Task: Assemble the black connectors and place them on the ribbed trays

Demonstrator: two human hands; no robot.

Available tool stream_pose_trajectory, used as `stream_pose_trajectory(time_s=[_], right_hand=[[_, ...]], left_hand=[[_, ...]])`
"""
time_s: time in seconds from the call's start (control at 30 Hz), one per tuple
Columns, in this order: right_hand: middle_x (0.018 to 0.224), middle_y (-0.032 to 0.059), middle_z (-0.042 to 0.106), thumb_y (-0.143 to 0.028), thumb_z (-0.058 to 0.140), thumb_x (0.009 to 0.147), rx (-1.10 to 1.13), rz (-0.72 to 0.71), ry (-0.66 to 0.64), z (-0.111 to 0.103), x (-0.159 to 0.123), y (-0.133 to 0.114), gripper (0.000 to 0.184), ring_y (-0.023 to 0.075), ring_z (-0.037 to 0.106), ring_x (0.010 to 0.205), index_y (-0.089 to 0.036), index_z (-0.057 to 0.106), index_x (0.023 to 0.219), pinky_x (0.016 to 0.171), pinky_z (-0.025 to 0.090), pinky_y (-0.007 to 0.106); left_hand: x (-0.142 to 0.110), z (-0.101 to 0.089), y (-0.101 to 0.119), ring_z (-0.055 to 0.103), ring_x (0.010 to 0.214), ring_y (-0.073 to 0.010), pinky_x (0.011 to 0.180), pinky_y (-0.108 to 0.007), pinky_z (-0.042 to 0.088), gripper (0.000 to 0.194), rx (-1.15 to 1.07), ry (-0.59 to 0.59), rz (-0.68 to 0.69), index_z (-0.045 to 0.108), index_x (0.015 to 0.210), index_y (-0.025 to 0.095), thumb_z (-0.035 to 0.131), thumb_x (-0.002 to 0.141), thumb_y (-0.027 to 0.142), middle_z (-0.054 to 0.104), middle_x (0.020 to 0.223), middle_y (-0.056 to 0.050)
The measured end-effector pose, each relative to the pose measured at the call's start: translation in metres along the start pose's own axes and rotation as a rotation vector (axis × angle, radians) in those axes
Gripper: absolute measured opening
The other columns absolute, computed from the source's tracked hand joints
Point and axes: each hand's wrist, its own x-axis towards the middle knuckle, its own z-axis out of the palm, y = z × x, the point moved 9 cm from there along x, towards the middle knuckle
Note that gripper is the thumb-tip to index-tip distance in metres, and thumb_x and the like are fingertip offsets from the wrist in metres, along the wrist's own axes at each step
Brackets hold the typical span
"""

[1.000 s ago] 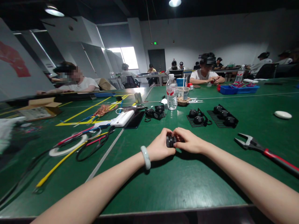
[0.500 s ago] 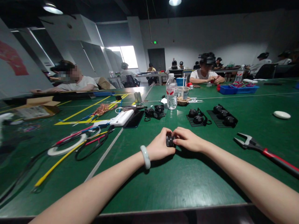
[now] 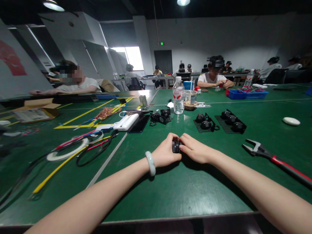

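A small black plastic fitting (image 3: 175,147) with ridged, round sides is held between both hands just above the green table. My left hand (image 3: 166,151) curls around its left side, thumb below and fingers above; a pale bangle (image 3: 150,163) circles that wrist. From the right, my right hand (image 3: 193,148) pinches the fitting's other end, and its fingertips hide part of it. Beyond the hands lie a black slotted plate with two fittings (image 3: 206,123), another black plate with several fittings (image 3: 230,121), and a further cluster of black fittings (image 3: 161,116) beside a loose black ring (image 3: 152,123).
Red-handled pliers (image 3: 275,159) lie at right, near a white oval object (image 3: 291,121). A water bottle (image 3: 178,96) and a cup (image 3: 190,97) stand ahead. Cables (image 3: 60,169), a white power bank (image 3: 126,122) and a dark tablet (image 3: 139,123) occupy the left. Co-workers sit across.
Both hands stay on the black fitting, with the right fingers slightly shifted around it. The whole view has shifted a little, so table things appear slightly further left.
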Motion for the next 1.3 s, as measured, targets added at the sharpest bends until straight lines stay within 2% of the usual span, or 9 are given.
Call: stream_pose_trajectory(time_s=[0.17, 0.3, 0.47, 0.63, 0.83, 1.3], right_hand=[[0.089, 0.0060, 0.044, -0.023, 0.029, 0.084, -0.102, 0.004, -0.004, 0.001, -0.003, -0.003, 0.018, 0.0149, 0.041, 0.084, -0.015, 0.043, 0.092, 0.081, 0.034, 0.031], [0.092, 0.0081, 0.046, -0.028, 0.027, 0.085, -0.239, 0.070, 0.015, 0.000, -0.005, 0.000, 0.024, 0.0174, 0.040, 0.085, -0.015, 0.044, 0.096, 0.079, 0.033, 0.035], [0.094, 0.0091, 0.046, -0.031, 0.024, 0.086, -0.306, 0.151, 0.031, 0.000, -0.007, 0.002, 0.028, 0.0196, 0.039, 0.086, -0.017, 0.045, 0.099, 0.074, 0.032, 0.037], [0.091, 0.0073, 0.047, -0.032, 0.020, 0.087, -0.260, 0.203, 0.045, 0.001, -0.007, 0.006, 0.029, 0.0184, 0.041, 0.086, -0.019, 0.045, 0.096, 0.073, 0.031, 0.035], [0.085, 0.0051, 0.050, -0.034, 0.017, 0.087, -0.187, 0.262, 0.058, 0.005, -0.006, 0.013, 0.033, 0.0170, 0.044, 0.082, -0.018, 0.046, 0.083, 0.069, 0.031, 0.032], [0.081, 0.0082, 0.056, -0.033, 0.012, 0.088, -0.163, 0.355, 0.109, 0.006, -0.002, 0.023, 0.044, 0.0178, 0.050, 0.080, -0.015, 0.051, 0.076, 0.064, 0.028, 0.030]], left_hand=[[0.000, 0.000, 0.000, 0.047, 0.075, -0.0140, 0.067, -0.027, 0.041, 0.044, 0.002, 0.004, -0.007, 0.039, 0.096, 0.015, 0.056, 0.056, 0.018, 0.048, 0.086, -0.001], [0.000, 0.000, -0.002, 0.047, 0.076, -0.0142, 0.068, -0.028, 0.041, 0.045, -0.006, 0.007, -0.002, 0.039, 0.097, 0.015, 0.057, 0.055, 0.018, 0.048, 0.086, -0.002], [0.000, 0.000, -0.003, 0.047, 0.078, -0.0153, 0.070, -0.029, 0.041, 0.046, 0.000, 0.012, 0.002, 0.038, 0.098, 0.016, 0.057, 0.056, 0.018, 0.048, 0.089, -0.002], [0.001, 0.002, -0.002, 0.047, 0.079, -0.0151, 0.070, -0.029, 0.041, 0.046, 0.009, -0.006, 0.016, 0.037, 0.099, 0.016, 0.056, 0.057, 0.018, 0.048, 0.089, -0.003], [0.001, 0.002, -0.001, 0.048, 0.079, -0.0150, 0.070, -0.029, 0.041, 0.046, 0.019, -0.011, 0.023, 0.037, 0.097, 0.015, 0.056, 0.056, 0.017, 0.048, 0.089, -0.003], [0.000, 0.000, -0.003, 0.048, 0.077, -0.0146, 0.070, -0.029, 0.041, 0.046, -0.030, 0.009, -0.018, 0.039, 0.096, 0.016, 0.058, 0.054, 0.016, 0.048, 0.086, -0.002]])
